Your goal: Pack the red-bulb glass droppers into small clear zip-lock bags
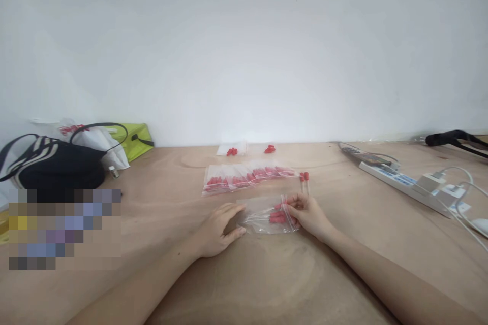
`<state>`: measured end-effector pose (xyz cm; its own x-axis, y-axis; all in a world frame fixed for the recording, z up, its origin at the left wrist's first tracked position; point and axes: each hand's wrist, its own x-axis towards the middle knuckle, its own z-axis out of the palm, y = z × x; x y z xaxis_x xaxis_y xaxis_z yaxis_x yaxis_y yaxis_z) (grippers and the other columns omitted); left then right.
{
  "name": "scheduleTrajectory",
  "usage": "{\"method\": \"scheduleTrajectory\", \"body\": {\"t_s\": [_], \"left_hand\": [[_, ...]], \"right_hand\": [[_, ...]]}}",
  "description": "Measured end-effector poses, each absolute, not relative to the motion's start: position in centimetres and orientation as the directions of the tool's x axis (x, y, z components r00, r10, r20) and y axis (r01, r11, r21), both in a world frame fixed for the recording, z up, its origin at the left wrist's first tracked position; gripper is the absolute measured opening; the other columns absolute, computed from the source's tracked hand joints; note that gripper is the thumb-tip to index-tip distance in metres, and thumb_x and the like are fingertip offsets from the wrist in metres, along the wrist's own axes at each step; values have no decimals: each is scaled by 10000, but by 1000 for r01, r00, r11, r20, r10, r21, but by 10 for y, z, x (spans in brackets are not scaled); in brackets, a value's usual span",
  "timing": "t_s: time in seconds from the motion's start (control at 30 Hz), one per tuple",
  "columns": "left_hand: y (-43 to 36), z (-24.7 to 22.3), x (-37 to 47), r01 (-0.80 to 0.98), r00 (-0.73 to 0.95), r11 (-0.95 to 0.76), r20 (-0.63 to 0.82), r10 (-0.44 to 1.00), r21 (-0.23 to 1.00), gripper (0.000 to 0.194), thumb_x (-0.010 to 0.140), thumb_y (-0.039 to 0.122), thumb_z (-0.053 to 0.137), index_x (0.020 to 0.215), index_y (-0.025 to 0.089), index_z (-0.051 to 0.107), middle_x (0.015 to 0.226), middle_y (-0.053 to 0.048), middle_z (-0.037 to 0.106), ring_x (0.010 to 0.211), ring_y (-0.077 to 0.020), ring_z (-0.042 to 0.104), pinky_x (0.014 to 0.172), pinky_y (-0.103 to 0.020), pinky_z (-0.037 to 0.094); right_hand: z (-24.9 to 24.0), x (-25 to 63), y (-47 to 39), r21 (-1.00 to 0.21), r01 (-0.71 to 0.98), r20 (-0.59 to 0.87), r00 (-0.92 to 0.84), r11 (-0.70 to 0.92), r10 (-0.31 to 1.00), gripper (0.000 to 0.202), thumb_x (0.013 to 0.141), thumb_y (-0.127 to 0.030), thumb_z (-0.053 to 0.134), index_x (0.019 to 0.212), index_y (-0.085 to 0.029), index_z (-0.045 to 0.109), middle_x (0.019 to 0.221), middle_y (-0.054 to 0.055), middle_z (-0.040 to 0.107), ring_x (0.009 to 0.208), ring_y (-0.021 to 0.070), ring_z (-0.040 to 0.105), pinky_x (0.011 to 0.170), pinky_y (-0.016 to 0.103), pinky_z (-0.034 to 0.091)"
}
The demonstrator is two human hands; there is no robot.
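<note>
A clear zip bag (259,225) lies flat on the table, with several red-tipped sticks (277,218) inside, their red ends toward the zip. My right hand (308,213) is closed at the zip end, thumb and fingers pinching the bag's edge; whether a stick is also in the pinch I cannot tell. At the opposite end, my left hand (219,231) rests with thumb and fingers apart, touching the bag's left edge. Just beyond my right hand lie two loose red-tipped sticks (304,177). A row of overlapping filled zip bags (229,180) stretches behind.
Small red pieces (270,149) and a flat clear bag (224,149) lie near the wall. On the right are a power strip (400,183) with chargers (429,183) and cables. A black bag (57,167) and a lime-green bag (135,144) stand left; a blurred patch covers the area before them.
</note>
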<state>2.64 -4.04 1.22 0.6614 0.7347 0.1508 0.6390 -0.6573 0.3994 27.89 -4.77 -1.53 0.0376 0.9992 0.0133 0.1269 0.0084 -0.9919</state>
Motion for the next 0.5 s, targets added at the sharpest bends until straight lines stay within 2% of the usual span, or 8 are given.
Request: {"method": "scheduleTrajectory", "body": {"t_s": [0.13, 0.2, 0.27, 0.37, 0.43, 0.5], "left_hand": [[-39, 11, 26, 631, 667, -665, 159, 728, 399, 429, 824, 341, 465, 1217, 180, 411, 1245, -86, 461, 1146, -228, 403, 963, -392, 333], [-39, 11, 26, 622, 674, -676, 170, 719, 396, 418, 826, 338, 463, 1212, 184, 418, 1232, -83, 472, 1139, -224, 410, 961, -386, 337], [-39, 11, 26, 609, 685, -690, 179, 706, 391, 404, 832, 334, 456, 1211, 197, 424, 1223, -76, 479, 1138, -220, 410, 958, -385, 339], [-38, 11, 26, 590, 712, -710, 168, 682, 385, 381, 844, 316, 438, 1215, 226, 433, 1250, -59, 454, 1167, -219, 382, 965, -388, 329], [-37, 11, 26, 576, 734, -724, 150, 663, 381, 367, 853, 297, 422, 1217, 249, 439, 1273, -43, 434, 1191, -218, 356, 977, -391, 313], [-37, 10, 26, 565, 751, -735, 135, 646, 375, 361, 860, 284, 409, 1220, 270, 438, 1279, -27, 432, 1196, -216, 350, 984, -396, 302]], "right_hand": [[-17, 279, -47, -975, 219, 3, -91, 23, 996, 297, 657, -444, 547, 589, -154, 549, 475, -31, 510, 377, 58, 396, 361, 187, 299], [-16, 282, -45, -965, 261, -26, -85, -3, 996, 305, 676, -450, 502, 606, -160, 564, 441, -39, 479, 364, 67, 380, 359, 195, 280], [-14, 292, -40, -930, 368, 16, 24, 6, 1000, 270, 679, -423, 490, 648, -167, 571, 451, -37, 487, 377, 84, 403, 372, 206, 290], [-11, 316, -25, -783, 622, 236, 247, 33, 940, 179, 669, -346, 508, 670, -173, 555, 575, 6, 569, 486, 118, 494, 454, 225, 347], [-11, 333, -14, -690, 720, 285, 361, -71, 888, 171, 673, -339, 514, 690, -173, 555, 681, 40, 609, 585, 145, 542, 513, 237, 371], [-12, 346, -4, -650, 739, 259, 434, -176, 863, 181, 675, -342, 520, 718, -170, 557, 766, 59, 625, 668, 161, 565, 559, 240, 387]]}}
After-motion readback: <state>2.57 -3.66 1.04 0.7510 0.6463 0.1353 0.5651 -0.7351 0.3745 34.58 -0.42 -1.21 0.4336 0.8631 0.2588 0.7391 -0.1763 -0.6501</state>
